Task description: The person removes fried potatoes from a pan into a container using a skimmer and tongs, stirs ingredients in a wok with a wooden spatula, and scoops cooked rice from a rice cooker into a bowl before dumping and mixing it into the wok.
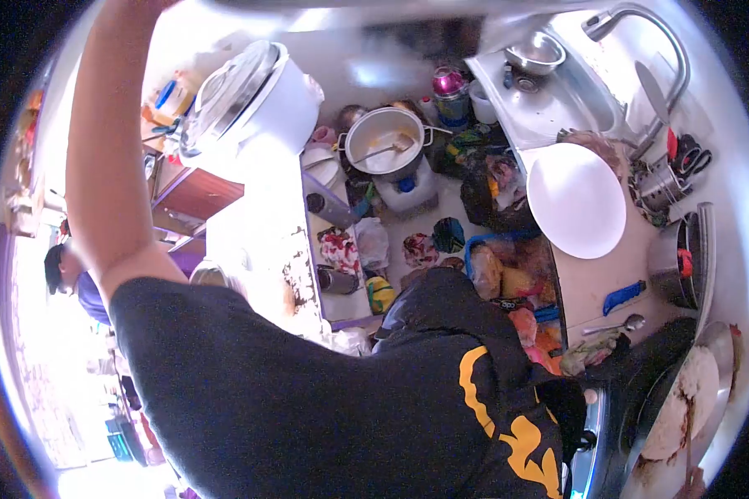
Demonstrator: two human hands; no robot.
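Note:
My bare left arm (112,141) reaches up along the left side to the top edge, where its hand is cut off. My right hand does not show. An oval white plate (576,200) lies on the counter beside the sink (558,96), which holds a metal bowl (537,51). Below the plate are a blue-handled tool (624,297) and a metal spoon (614,325). A pot (383,140) with a utensil inside stands lower down in the middle. What either hand holds cannot be seen.
A large white container (279,108) with metal lids is at upper left. Plastic bags and packets lie around a blue-rimmed basket (472,256). Utensils stand in a metal holder (662,187) near the curved faucet (681,58). Another person (65,270) is at far left.

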